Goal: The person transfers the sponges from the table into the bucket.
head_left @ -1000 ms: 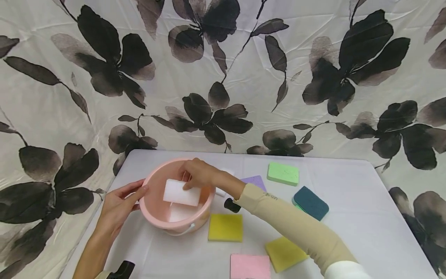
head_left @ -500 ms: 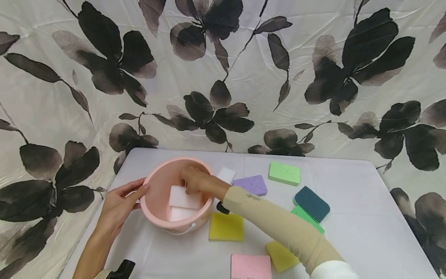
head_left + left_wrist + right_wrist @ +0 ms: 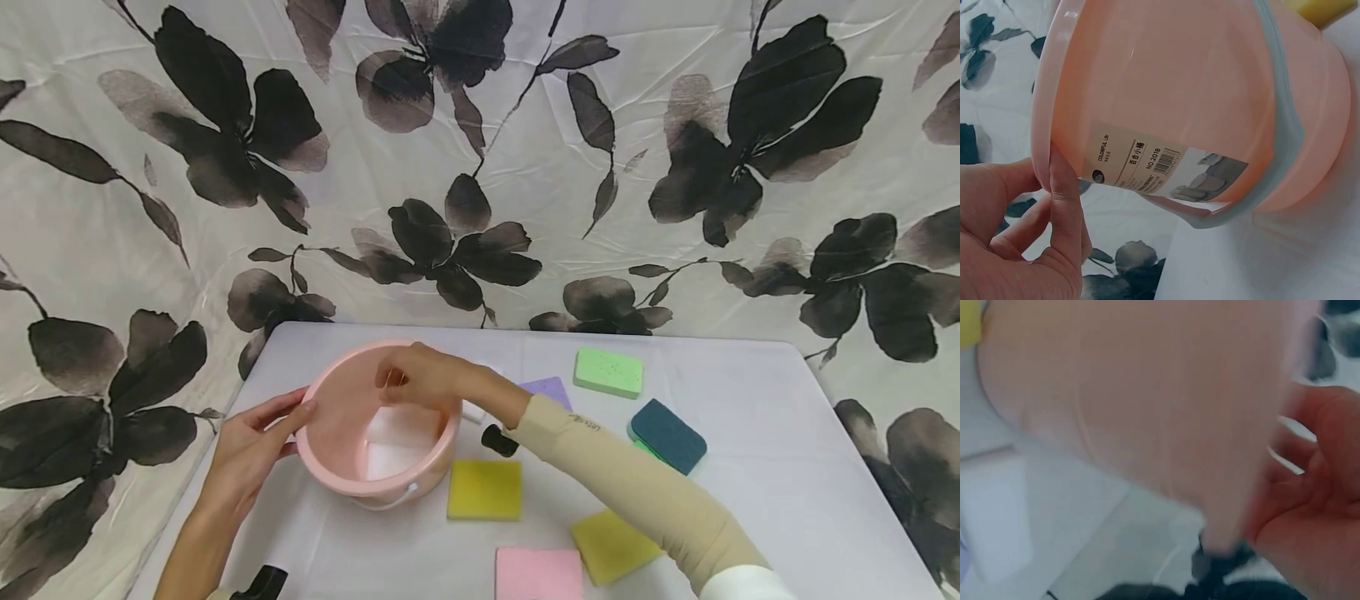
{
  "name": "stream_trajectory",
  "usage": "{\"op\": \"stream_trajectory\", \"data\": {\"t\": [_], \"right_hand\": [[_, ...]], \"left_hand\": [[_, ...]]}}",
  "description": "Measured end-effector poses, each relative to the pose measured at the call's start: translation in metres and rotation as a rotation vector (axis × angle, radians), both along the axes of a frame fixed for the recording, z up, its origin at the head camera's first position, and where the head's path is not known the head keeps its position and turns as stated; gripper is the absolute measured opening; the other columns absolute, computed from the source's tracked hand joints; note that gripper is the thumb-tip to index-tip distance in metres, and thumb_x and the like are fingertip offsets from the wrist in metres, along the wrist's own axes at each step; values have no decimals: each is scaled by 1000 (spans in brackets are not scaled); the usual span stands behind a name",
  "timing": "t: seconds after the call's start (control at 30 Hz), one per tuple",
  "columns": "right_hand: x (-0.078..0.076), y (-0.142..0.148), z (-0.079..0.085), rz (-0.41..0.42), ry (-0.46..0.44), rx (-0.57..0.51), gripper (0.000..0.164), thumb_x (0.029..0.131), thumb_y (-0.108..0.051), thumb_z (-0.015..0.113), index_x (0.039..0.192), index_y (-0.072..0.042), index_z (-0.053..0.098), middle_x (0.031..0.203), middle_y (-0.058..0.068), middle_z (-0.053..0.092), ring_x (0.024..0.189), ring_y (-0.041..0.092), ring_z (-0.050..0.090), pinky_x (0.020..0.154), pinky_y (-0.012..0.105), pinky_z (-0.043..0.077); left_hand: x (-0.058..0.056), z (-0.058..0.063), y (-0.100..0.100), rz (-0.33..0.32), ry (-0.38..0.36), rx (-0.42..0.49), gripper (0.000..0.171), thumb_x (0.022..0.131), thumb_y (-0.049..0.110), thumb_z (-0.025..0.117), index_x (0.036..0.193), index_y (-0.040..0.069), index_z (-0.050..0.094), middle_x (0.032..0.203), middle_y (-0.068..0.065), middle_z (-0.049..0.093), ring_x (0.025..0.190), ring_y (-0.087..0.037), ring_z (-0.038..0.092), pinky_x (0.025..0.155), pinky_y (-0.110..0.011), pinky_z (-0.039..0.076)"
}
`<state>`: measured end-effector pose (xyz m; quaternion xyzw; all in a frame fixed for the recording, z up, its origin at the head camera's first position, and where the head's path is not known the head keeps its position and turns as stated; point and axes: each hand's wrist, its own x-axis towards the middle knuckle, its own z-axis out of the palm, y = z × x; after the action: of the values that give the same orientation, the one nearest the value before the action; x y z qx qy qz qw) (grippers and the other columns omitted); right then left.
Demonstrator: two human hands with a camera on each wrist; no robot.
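A pink bucket (image 3: pixel 339 477) stands at the left of the table, its pale handle hanging down the side. My left hand (image 3: pixel 251 446) pinches its rim between thumb and fingers; the left wrist view shows the bucket's printed label (image 3: pixel 1147 165) beside the fingertips. White sponges (image 3: pixel 405 427) lie overlapping at the bottom of the bucket. Over the bucket's mouth, my right hand (image 3: pixel 423 375) has loosely bent fingers with nothing visible between them. In the right wrist view, the bucket's blurred wall hides part of those fingers.
Right of the bucket lie a yellow sponge (image 3: pixel 484 490), a second yellow sponge (image 3: pixel 613 546) and a pink one (image 3: pixel 537 573). Farther back are a light green sponge (image 3: pixel 609 372), a dark teal one (image 3: pixel 667 435) and a purple one (image 3: pixel 551 390) partly behind the right arm.
My right hand lowered a white sponge into the bucket, let it go and rose back up to the mouth. The left hand kept its hold on the rim.
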<state>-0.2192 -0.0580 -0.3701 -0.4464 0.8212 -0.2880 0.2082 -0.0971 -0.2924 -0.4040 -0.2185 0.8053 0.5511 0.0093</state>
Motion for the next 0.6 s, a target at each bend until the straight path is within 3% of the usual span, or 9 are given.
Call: {"op": "stream_trajectory", "data": {"t": [0.23,0.27,0.33,0.43,0.6], "right_hand": [[-17,43,7,-110,-270,-266,20,100,-6,66,116,5,68,100,18,72,90,32,72,77,29,60],[-19,51,7,-130,-276,-285,20,100,-6,66,117,5,68,101,18,72,91,32,72,78,30,61],[-26,67,4,-167,-268,-306,22,100,-7,66,118,5,68,103,17,72,94,34,71,79,30,60],[-35,92,-4,-232,-184,-302,21,99,-7,68,117,3,69,104,13,72,96,31,70,84,28,58],[-43,124,-32,-282,-89,-271,20,95,-5,71,113,5,69,103,13,72,97,25,68,94,31,56]], "left_hand": [[0,-1,0,-1,-8,8,69,94,44,74,148,5,55,142,-7,57,89,5,65,75,-20,58],[-1,-1,1,-1,-10,10,69,94,44,74,148,6,55,142,-7,57,89,4,65,75,-20,58],[-2,-1,2,-1,-9,17,69,94,44,74,148,6,55,141,-5,57,89,4,65,75,-20,58],[-4,-1,3,-7,2,27,69,94,45,74,148,6,55,135,2,59,91,3,65,76,-20,58],[-3,-1,4,17,5,46,70,93,42,77,147,5,55,113,22,61,90,5,64,74,-19,58]]}}
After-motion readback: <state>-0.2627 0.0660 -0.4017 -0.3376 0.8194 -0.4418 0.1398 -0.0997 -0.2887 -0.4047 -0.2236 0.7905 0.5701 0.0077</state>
